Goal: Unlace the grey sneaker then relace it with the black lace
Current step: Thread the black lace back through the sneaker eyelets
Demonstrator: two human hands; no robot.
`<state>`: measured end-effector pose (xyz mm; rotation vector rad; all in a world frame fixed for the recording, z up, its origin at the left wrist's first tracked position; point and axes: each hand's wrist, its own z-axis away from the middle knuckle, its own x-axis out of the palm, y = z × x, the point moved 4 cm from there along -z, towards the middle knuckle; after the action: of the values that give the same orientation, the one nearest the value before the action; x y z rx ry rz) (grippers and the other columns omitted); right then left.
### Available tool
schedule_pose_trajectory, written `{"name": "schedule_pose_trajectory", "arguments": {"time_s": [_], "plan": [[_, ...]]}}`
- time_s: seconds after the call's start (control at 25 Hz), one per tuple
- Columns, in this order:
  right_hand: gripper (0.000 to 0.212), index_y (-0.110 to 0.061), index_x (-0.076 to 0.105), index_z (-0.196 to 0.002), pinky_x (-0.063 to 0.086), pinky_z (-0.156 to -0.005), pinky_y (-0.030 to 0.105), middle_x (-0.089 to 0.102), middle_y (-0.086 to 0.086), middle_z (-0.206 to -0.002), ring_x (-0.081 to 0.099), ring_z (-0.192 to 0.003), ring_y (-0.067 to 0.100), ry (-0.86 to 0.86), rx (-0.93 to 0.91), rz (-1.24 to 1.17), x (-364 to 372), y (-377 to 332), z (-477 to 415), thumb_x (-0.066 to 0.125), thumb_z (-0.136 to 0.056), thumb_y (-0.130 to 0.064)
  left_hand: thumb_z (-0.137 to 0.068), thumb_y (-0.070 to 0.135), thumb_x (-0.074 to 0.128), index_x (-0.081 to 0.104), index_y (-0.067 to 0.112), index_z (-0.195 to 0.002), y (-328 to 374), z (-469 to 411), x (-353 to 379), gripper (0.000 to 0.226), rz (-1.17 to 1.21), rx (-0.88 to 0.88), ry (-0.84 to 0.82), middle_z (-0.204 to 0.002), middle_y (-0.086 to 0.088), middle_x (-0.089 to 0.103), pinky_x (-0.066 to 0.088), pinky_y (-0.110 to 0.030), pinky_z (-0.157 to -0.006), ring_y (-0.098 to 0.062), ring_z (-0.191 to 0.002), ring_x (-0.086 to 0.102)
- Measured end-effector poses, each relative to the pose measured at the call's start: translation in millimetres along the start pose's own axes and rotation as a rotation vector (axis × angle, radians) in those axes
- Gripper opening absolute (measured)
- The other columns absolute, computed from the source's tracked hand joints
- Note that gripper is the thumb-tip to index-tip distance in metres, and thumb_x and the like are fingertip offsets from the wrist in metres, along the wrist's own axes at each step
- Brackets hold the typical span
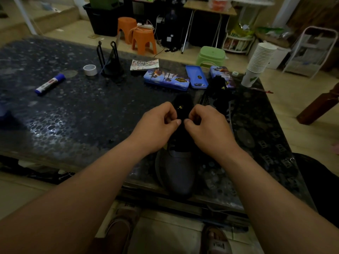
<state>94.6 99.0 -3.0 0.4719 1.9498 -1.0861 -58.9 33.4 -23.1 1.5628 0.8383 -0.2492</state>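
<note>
Observing grey sneaker point(175, 171) lying toe-first toward wearer at near edge of table point(73, 116), long axis running straight away. Finding left hand point(157, 125) and right hand point(207, 125) pinching its dark lacing, equally near, thumbs nearly meeting.

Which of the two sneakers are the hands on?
The nearer grey sneaker, toe toward the person: the left hand and right hand pinch at its top. The other sneaker lies behind, to the right, untouched.

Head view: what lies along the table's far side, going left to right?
Blue-and-white marker, white tape roll, black wire stand, printed booklet, blue pencil tin, blue tray, stack of paper cups.
</note>
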Motion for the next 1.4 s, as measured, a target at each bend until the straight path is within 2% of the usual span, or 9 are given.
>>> {"name": "schedule_pose_trajectory", "arguments": {"time_s": [0.16, 0.24, 0.44, 0.6, 0.72, 0.88, 1.12, 1.32, 1.4], "plan": [[0.017, -0.01, 0.065, -0.086, 0.044, -0.061, 0.026, 0.061, -0.001, -0.074, 0.054, -0.064, 0.009, -0.095, 0.197, -0.448, -1, 15, -5, 0.071, -0.094, -0.024, -0.096, 0.023, 0.07, 0.06, 0.023, -0.09, -3, -3, -4, 0.012, 0.05, -0.016, -0.002, -0.08, 0.007, 0.06, 0.04, -0.024, -0.064, -0.005, -0.069, 0.052], [0.018, -0.01, 0.066, -0.088, 0.045, -0.064, 0.033, 0.061, 0.003, -0.074, 0.055, -0.065, 0.013, -0.134, 0.251, -0.537, -1, 23, -6, 0.071, -0.095, -0.025, -0.097, 0.022, 0.069, 0.061, 0.019, -0.091, -6, -4, -5, 0.01, 0.084, -0.039, 0.002, -0.079, 0.006, 0.06, 0.04, -0.022, -0.062, -0.001, -0.064, 0.049], [0.017, -0.018, 0.065, -0.086, 0.051, -0.07, 0.041, 0.066, 0.004, -0.076, 0.058, -0.068, 0.014, -0.157, 0.184, -0.496, -3, 33, -11, 0.072, -0.095, -0.03, -0.1, 0.023, 0.065, 0.06, 0.023, -0.093, -5, -6, -9, 0.008, -0.015, -0.025, 0.009, -0.081, 0.008, 0.06, 0.039, -0.02, -0.061, -0.003, -0.069, 0.052], [0.011, -0.02, 0.066, -0.089, 0.05, -0.067, 0.025, 0.066, 0.0, -0.079, 0.058, -0.068, 0.006, -0.169, 0.148, -0.471, 2, 30, -8, 0.076, -0.093, -0.023, -0.097, 0.023, 0.069, 0.06, 0.026, -0.096, -8, -5, -6, 0.009, -0.006, -0.045, -0.013, -0.085, 0.01, 0.061, 0.041, -0.011, -0.062, -0.001, -0.072, 0.055], [0.012, -0.018, 0.066, -0.088, 0.047, -0.062, 0.017, 0.064, -0.004, -0.076, 0.055, -0.065, 0.002, -0.146, 0.14, -0.466, 2, 28, -6, 0.074, -0.094, -0.024, -0.096, 0.023, 0.071, 0.06, 0.027, -0.095, -10, -5, -5, 0.011, 0.017, -0.067, -0.031, -0.085, 0.009, 0.061, 0.043, -0.02, -0.065, -0.003, -0.072, 0.055], [0.015, -0.015, 0.066, -0.093, 0.049, -0.068, 0.03, 0.069, 0.006, -0.085, 0.058, -0.069, 0.009, -0.141, 0.169, -0.402, 0, 28, -9, 0.067, -0.1, -0.027, -0.1, 0.022, 0.065, 0.058, 0.024, -0.093, -6, -3, -7, 0.01, -0.008, -0.043, 0.008, -0.083, 0.006, 0.061, 0.044, -0.029, -0.064, -0.01, -0.072, 0.055], [0.018, -0.018, 0.061, -0.096, 0.05, -0.074, 0.039, 0.066, 0.003, -0.088, 0.061, -0.078, 0.017, -0.172, 0.187, -0.356, -1, 22, -8, 0.056, -0.105, -0.033, -0.104, 0.024, 0.055, 0.048, 0.027, -0.096, -2, 1, -14, 0.011, -0.057, 0.051, 0.043, -0.084, 0.001, 0.062, 0.053, -0.052, -0.072, -0.023, -0.08, 0.06], [0.019, -0.015, 0.061, -0.101, 0.048, -0.072, 0.032, 0.066, 0.002, -0.091, 0.06, -0.08, 0.013, -0.175, 0.137, -0.366, 3, 18, -3, 0.064, -0.101, -0.034, -0.102, 0.028, 0.062, 0.056, 0.022, -0.098, -5, -3, -9, 0.009, -0.012, -0.014, -0.034, -0.087, 0.006, 0.062, 0.046, -0.027, -0.066, -0.006, -0.075, 0.056], [0.015, -0.017, 0.065, -0.101, 0.048, -0.071, 0.026, 0.068, -0.001, -0.091, 0.063, -0.082, 0.011, -0.137, 0.126, -0.366, 3, 18, -1, 0.068, -0.099, -0.031, -0.101, 0.028, 0.065, 0.06, 0.022, -0.096, -8, -4, -7, 0.009, 0.015, -0.022, -0.059, -0.089, 0.005, 0.065, 0.047, -0.025, -0.067, -0.008, -0.08, 0.06]]}}
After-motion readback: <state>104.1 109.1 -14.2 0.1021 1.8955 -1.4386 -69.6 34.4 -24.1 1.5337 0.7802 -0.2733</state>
